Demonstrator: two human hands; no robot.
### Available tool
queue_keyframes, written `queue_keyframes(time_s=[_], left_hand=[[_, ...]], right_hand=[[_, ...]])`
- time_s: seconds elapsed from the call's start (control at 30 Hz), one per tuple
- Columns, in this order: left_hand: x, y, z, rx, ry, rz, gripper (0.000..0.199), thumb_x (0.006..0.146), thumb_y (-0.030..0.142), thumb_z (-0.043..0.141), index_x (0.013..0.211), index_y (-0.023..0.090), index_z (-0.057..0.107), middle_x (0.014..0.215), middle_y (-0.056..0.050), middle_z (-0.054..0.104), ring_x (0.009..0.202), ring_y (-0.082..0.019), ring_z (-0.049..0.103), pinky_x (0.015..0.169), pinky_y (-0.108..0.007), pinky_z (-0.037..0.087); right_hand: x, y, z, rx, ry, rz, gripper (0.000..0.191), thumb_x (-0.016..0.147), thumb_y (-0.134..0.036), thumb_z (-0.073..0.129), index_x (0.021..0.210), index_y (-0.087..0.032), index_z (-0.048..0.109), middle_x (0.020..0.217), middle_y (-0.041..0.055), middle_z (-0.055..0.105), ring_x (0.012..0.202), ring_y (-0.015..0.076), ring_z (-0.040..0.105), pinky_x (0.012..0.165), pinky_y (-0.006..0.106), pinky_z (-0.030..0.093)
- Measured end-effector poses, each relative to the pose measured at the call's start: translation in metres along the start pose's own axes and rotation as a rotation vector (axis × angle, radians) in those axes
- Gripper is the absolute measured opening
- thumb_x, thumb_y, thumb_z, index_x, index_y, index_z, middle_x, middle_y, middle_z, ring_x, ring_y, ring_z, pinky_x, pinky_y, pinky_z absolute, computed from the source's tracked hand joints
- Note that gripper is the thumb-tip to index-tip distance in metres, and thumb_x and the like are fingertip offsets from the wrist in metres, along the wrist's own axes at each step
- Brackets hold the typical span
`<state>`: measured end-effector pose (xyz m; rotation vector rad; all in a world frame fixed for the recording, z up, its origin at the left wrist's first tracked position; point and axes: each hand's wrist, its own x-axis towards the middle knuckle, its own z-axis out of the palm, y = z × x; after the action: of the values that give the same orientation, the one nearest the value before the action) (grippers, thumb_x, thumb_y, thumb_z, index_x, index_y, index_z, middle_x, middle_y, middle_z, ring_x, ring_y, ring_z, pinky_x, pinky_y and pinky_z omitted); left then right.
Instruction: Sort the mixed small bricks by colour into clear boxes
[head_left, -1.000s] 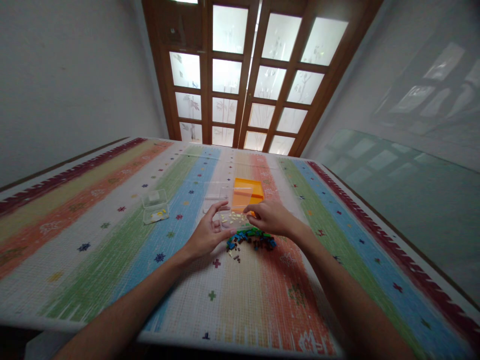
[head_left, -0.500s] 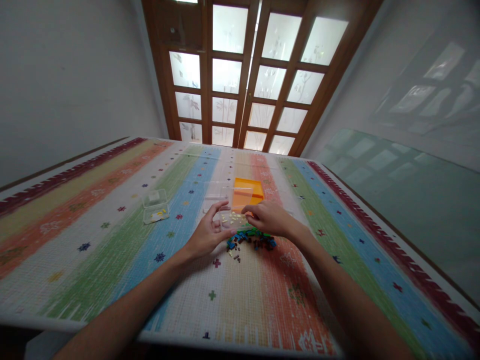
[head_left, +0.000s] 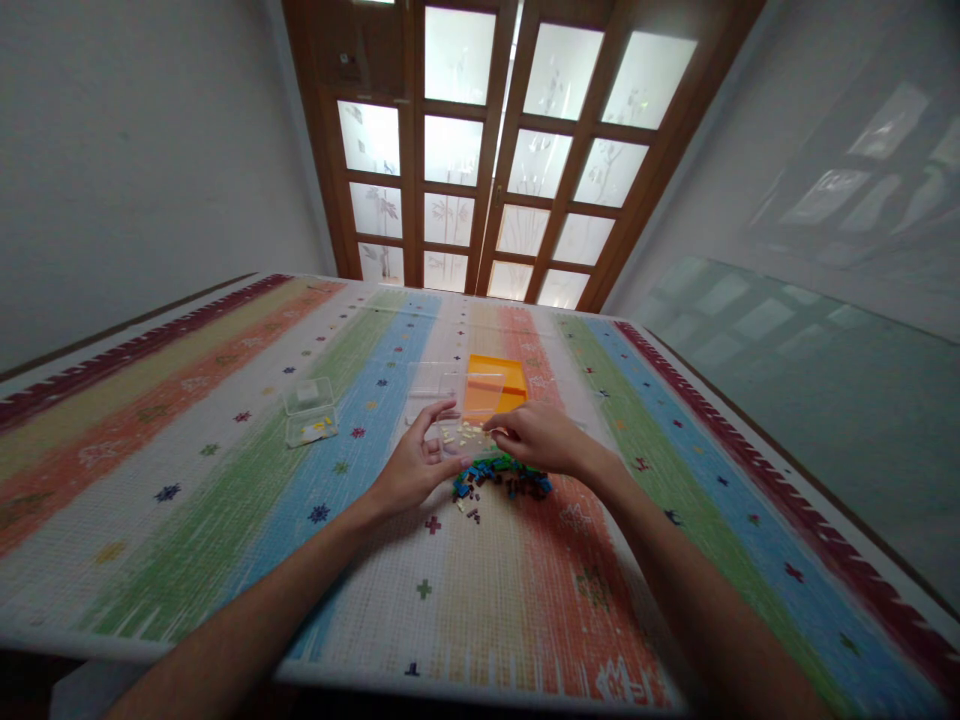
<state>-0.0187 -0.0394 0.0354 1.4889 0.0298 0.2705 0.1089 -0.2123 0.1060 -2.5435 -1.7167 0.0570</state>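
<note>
My left hand [head_left: 420, 462] is wrapped round the left side of a clear plastic box [head_left: 459, 445] that holds several small pale yellow pieces [head_left: 466, 436]. Over the box's right side is my right hand [head_left: 534, 436], its fingers curled and pointing in at the pale pieces; whether a piece is between its fingertips is too small to tell. Just in front of the box, a pile of small blue, green and dark bricks [head_left: 531, 482] lies on the cloth, with a few brown and pale bits at its near edge. The clear lid [head_left: 435, 380] stands up behind the box.
Behind my hands sits an orange tray [head_left: 510, 374], partly seen through clear plastic. A small open clear box [head_left: 311, 428] with yellow and white pieces stands to the left. A striped cloth [head_left: 337, 590] covers the table, and wooden glazed doors [head_left: 491, 190] rise beyond it.
</note>
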Motion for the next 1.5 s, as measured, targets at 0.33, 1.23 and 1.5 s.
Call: queue_keyframes(time_s=[0.33,1.23,1.5], left_hand=[[0.0,0.0,-0.001,-0.028,-0.01,-0.011,0.077,0.071,0.026,0.083,0.138,0.024,0.044,0.145,-0.015,0.046,0.094,-0.017,0.07,0.085,-0.033,0.059],[0.0,0.001,0.001,-0.04,-0.005,-0.012,0.077,0.071,0.029,0.084,0.138,0.026,0.046,0.143,-0.015,0.048,0.091,-0.016,0.069,0.081,-0.032,0.058],[0.001,0.001,0.0,-0.012,0.007,0.009,0.075,0.07,0.029,0.084,0.136,0.025,0.047,0.143,-0.014,0.049,0.092,-0.017,0.069,0.083,-0.033,0.059]], right_hand=[[0.002,0.003,0.005,0.0,0.009,0.01,0.027,0.092,-0.02,0.054,0.106,-0.019,0.077,0.084,0.0072,0.075,0.068,0.0147,0.061,0.062,0.025,0.029],[-0.001,0.002,0.001,0.029,0.043,0.031,0.029,0.092,-0.021,0.054,0.109,-0.018,0.076,0.084,0.0076,0.075,0.07,0.0158,0.062,0.063,0.025,0.032],[-0.021,-0.024,-0.007,0.098,0.124,-0.05,0.018,0.088,-0.021,0.059,0.093,-0.016,0.075,0.066,0.0025,0.067,0.059,0.0125,0.053,0.06,0.025,0.028]])
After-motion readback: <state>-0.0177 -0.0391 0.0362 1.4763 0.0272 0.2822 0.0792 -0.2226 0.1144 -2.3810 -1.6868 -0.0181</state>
